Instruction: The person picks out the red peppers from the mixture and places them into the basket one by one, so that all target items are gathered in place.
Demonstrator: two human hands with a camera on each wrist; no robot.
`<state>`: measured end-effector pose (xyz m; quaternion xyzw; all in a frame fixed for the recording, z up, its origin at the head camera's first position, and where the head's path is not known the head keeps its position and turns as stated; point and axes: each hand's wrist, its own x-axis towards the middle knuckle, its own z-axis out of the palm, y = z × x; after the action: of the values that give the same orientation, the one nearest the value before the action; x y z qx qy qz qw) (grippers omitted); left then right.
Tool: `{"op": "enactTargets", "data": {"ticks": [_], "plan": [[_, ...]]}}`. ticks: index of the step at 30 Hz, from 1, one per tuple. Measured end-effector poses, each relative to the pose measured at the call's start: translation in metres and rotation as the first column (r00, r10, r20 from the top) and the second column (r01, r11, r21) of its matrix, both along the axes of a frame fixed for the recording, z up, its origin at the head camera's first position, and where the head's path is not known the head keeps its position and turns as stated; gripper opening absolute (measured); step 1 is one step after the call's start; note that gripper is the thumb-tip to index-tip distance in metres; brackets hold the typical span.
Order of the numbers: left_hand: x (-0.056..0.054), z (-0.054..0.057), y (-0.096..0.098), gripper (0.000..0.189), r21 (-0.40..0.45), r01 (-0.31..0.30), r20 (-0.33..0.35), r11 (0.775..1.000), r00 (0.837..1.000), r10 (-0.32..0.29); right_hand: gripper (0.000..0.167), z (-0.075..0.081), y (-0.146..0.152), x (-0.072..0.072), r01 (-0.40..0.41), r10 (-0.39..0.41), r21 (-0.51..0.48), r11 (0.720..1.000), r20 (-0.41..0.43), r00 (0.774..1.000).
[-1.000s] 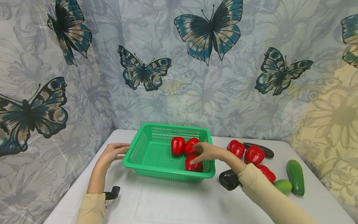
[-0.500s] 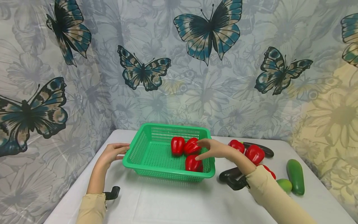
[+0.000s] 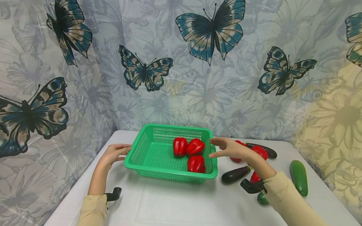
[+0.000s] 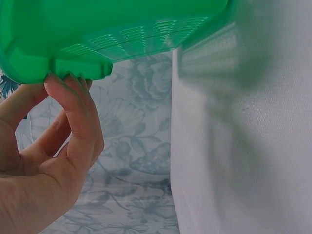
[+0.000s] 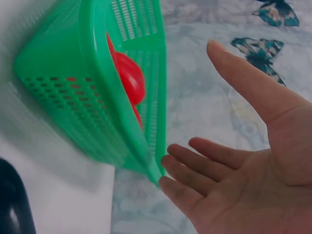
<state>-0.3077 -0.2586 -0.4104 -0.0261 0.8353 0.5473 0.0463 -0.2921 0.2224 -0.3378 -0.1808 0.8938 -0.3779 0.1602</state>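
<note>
A green perforated plastic basket [image 3: 169,173] stands on the white table, with three red bell peppers lying in its right half: one at the back left [image 3: 179,147], one at the back right [image 3: 195,147], and one in front [image 3: 196,164]. My left hand [image 3: 114,154] reaches to the basket's left end; in the left wrist view its loosely bent fingertips [image 4: 73,80] touch the projecting lip under the rim. At the opposite end, my right hand [image 3: 233,149] hovers by the right rim, thumb and fingers spread, palm holding nothing, as the right wrist view [image 5: 229,180] shows.
Right of the basket lie a dark eggplant [image 3: 235,174], another eggplant [image 3: 266,151] farther back, and several red bell peppers [image 3: 259,152] partly hidden by my right arm. A green cucumber [image 3: 299,178] lies far right. A green vegetable [image 3: 262,199] shows beside my sleeve. Butterfly-patterned cloth [image 3: 198,103] hangs behind.
My right hand has moved from the front pepper, up and right, out of the basket to its right rim, leaving the pepper inside. The left hand and basket have stayed put.
</note>
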Motion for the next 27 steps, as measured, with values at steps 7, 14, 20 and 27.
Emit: {"op": "enactTargets", "data": {"ticks": [7,14,20,27], "plan": [[-0.001,-0.001,-0.001,0.05,-0.001,0.002,0.0,1.0,1.0,-0.002,0.084,0.003,0.024,0.011,0.048,-0.048,-0.002,0.999,-0.018,0.999],[0.0,0.0,0.0,0.05,-0.004,-0.004,0.008,1.0,1.0,0.004,0.08,0.002,0.049,0.024,0.094,-0.094,0.004,0.996,-0.013,0.995],[0.0,0.0,0.0,0.05,-0.008,-0.005,0.005,1.0,1.0,0.005,0.081,-0.001,0.069,0.037,0.158,-0.158,0.038,0.987,-0.006,0.987],[0.0,0.001,0.0,0.049,-0.007,-0.013,0.01,1.0,1.0,0.013,0.077,-0.007,0.093,0.048,0.159,-0.157,0.044,0.986,-0.033,0.987]]}}
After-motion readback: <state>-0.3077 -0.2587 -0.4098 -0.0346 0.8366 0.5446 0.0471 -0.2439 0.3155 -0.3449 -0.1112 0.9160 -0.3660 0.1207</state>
